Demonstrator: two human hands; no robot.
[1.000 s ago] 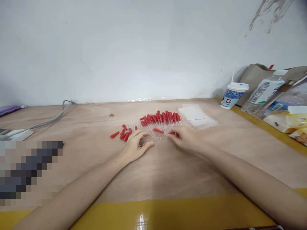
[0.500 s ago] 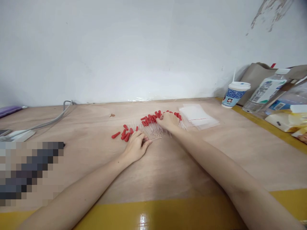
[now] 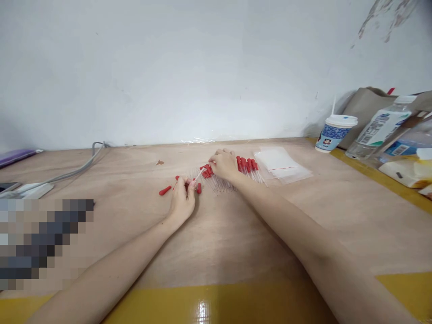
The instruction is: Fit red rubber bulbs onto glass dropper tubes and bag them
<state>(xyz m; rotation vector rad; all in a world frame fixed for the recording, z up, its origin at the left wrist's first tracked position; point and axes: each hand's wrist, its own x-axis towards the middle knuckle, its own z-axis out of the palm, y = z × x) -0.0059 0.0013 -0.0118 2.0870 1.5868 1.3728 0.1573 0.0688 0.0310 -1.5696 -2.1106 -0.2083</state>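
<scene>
My left hand (image 3: 182, 198) is closed, thumb and fingers pinching a thin, pale dropper tube (image 3: 200, 174) that points up to the right. Around its fingers lie red rubber bulbs, one beside the thumb (image 3: 199, 188) and another at the left (image 3: 165, 190). My right hand (image 3: 223, 164) is over the row of glass droppers, fingers bent and tips close together; whatever they grip is hidden. Red-capped droppers (image 3: 249, 164) lie side by side to its right, and more red bulbs (image 3: 207, 171) show at its left. Clear glass tubes (image 3: 221, 185) spread below that hand.
Clear plastic bags (image 3: 281, 165) lie right of the droppers. A paper cup with straw (image 3: 334, 134), a tilted water bottle (image 3: 380, 126) and packages (image 3: 401, 171) stand at the right. A grey cable (image 3: 83, 167) and a purple item (image 3: 18, 157) are at the left. Yellow tape (image 3: 175, 303) lines the front edge.
My left hand has moved left and raised its tube from pointing right to pointing up-right. My right hand has shifted left along the row, uncovering red bulbs on its right.
</scene>
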